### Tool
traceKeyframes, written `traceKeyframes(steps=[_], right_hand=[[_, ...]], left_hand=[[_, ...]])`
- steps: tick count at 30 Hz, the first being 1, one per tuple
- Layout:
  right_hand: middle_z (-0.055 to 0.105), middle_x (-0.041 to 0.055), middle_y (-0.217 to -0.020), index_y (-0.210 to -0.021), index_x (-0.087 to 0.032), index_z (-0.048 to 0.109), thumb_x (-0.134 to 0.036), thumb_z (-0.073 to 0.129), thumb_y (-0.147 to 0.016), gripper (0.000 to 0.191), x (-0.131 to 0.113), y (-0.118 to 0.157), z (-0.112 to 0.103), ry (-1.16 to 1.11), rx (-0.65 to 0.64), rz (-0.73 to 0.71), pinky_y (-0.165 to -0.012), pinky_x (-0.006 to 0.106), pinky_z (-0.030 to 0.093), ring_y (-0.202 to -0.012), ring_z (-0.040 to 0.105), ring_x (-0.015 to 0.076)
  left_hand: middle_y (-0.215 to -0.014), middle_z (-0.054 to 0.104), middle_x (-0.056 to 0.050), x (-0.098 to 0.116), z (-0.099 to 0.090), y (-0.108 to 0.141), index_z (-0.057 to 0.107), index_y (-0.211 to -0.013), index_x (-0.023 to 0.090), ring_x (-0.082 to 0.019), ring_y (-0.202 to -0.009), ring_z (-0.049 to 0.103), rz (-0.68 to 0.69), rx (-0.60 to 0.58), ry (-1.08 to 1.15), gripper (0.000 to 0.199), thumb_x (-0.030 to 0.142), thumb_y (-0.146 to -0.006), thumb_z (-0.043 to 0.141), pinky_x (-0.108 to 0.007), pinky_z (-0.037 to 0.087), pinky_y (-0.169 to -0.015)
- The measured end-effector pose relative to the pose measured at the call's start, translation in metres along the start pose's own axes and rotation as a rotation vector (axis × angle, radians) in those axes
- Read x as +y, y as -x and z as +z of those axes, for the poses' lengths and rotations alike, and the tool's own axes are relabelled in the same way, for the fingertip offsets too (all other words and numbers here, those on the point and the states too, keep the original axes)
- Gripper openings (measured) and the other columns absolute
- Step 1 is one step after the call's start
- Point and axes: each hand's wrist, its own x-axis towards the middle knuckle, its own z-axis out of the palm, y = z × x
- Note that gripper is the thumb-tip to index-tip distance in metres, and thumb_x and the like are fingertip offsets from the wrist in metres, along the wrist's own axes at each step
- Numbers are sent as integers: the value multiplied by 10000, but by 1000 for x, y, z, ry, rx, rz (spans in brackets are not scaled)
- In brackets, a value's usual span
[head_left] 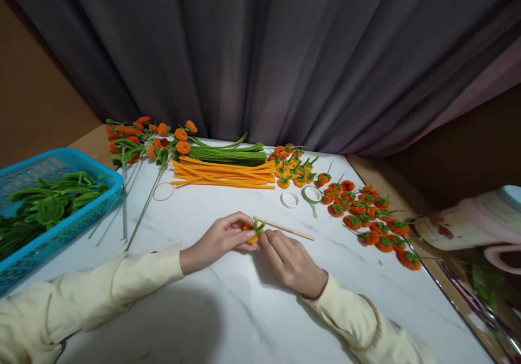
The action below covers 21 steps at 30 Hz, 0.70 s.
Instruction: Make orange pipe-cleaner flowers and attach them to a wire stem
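Note:
Between the fingers of my left hand (222,239) is a small orange-yellow pipe-cleaner flower (254,238) with green stubs on top. My right hand (291,261) has its thumb and fingertips pinched together at the flower's right side, by the green part. Whether those fingertips hold the green stub or only touch it, I cannot tell. Just behind my hands a thin wooden stick (285,228) lies slanted on the white table. Farther back are a white ring of tape (290,200) and a green tape roll (312,194) with its loose end out.
Yellow-orange pipe cleaners (223,173) and green pipe cleaners (228,154) lie at the back. Several finished orange flowers (360,208) spread along the right. Stemmed flowers (158,139) lie back left. A blue basket (116,182) holds green leaves (49,209). A tumbler (468,220) stands at right.

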Motion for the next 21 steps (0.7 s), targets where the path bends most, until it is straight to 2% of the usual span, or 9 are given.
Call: traceKeyframes(steps=[6,10,14,18,21], right_hand=[[645,200,-869,-1051,51,559,-31,368,-877,271,-1,2,2,-10,26,25,-566,322,523,-774,614,246],[640,208,-946,-1194,48,479,-19,345,-879,349,3,3,2,-110,54,65,-653,334,545,-869,616,250],[641,180,-978,-1318,-3,378,-12,319,-890,432,6,5,3,-211,83,105,-675,312,544,-885,619,225],[638,182,-969,-1334,-9,359,-28,361,-893,442,6,8,6,-260,146,73,-675,324,541,-890,616,236],[632,175,-972,-1325,-45,381,-5,374,-873,453,5,10,9,-348,192,150,-701,328,541,-901,606,222]], left_hand=[[-844,621,-19,-1,-1,0,565,-891,141,-144,-748,659,21,19,-16,311,347,-716,719,-300,552,-757],[-882,640,-34,0,-2,-3,558,-962,149,-150,-780,668,-4,36,7,343,361,-734,703,-294,544,-780],[-869,643,-31,2,-2,-4,562,-946,149,-152,-760,674,-17,32,21,344,372,-728,708,-283,544,-758],[-850,648,-36,2,-2,-3,560,-923,144,-156,-740,676,-12,8,8,339,372,-725,711,-289,544,-743],[-852,642,-38,2,-3,-3,552,-933,142,-154,-748,671,1,8,-6,336,366,-735,705,-285,542,-738]])
